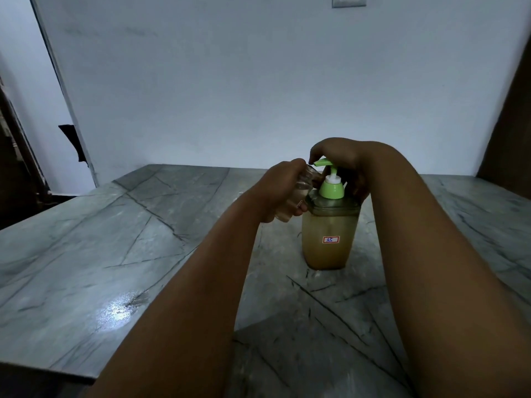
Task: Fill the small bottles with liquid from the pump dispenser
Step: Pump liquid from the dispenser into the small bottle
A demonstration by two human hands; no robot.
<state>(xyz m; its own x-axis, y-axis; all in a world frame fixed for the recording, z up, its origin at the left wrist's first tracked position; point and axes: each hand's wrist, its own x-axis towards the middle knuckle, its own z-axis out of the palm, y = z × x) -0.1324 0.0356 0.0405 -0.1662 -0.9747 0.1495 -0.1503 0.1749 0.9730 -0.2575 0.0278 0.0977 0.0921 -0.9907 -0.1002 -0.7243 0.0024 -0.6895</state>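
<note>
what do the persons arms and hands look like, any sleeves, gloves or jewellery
Both forearms are bare from the bottom edge of the picture up to the wrists, with no sleeves in view. The left hand and the right hand wear no gloves. No watch, bracelet or ring shows on the parts visible, though the light is dim and most of the fingers are hidden.

One dispenser, one small bottle, two hands

You have one pump dispenser (328, 234), one small bottle (296, 196), one left hand (280, 193) and one right hand (342, 165).
</note>
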